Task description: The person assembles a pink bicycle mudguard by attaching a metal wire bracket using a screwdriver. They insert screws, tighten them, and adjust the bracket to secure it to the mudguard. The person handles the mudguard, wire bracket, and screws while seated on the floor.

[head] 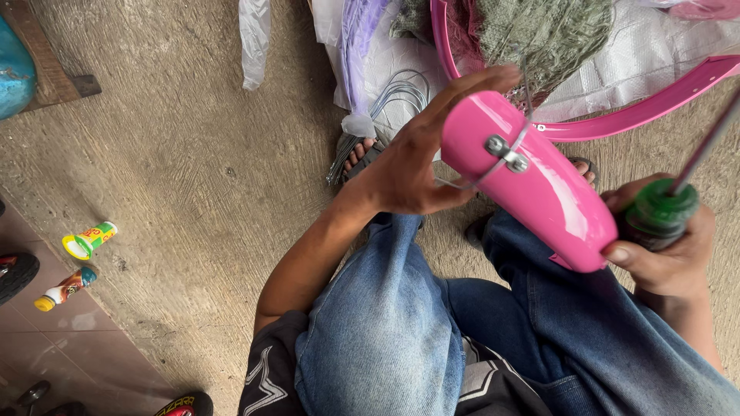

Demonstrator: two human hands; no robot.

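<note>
A glossy pink bicycle fender [539, 189] lies across my knees, its rounded end pointing up and left. A small metal bracket with a wire stay [506, 154] is fixed on its top. My left hand [416, 158] grips the fender's upper end, fingers wrapped over the rim. My right hand [667, 250] holds a screwdriver by its green handle [659, 212], with the shaft running up to the right; that hand's thumb also touches the fender's lower end.
I sit on a rough concrete floor in blue jeans [401, 323]. A second pink fender [617, 115], plastic wrapping and green netting [539, 31] lie ahead. A bundle of wire stays [389, 100] lies by my foot. Two small tubes [89, 239] lie at left.
</note>
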